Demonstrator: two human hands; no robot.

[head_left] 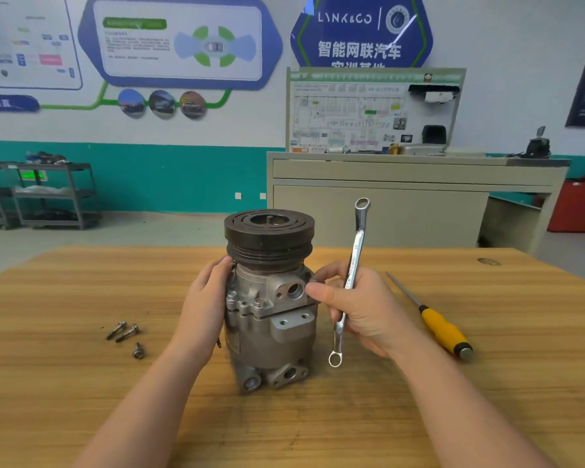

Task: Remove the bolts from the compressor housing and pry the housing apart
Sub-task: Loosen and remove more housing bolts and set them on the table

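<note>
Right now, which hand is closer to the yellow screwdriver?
Right. The right hand holds the wrench just left of the screwdriver; the left hand rests on the compressor's far side.

place: automotive training workshop | signs: car-themed wall posters (179, 42); wiring-diagram display board (372, 111) on a beige cabinet (379, 197); metal parts trolleys (48, 194); wooden workbench (81, 383) with ring spanner (352, 278), screwdriver (443, 329), loose bolts (127, 334)
</note>
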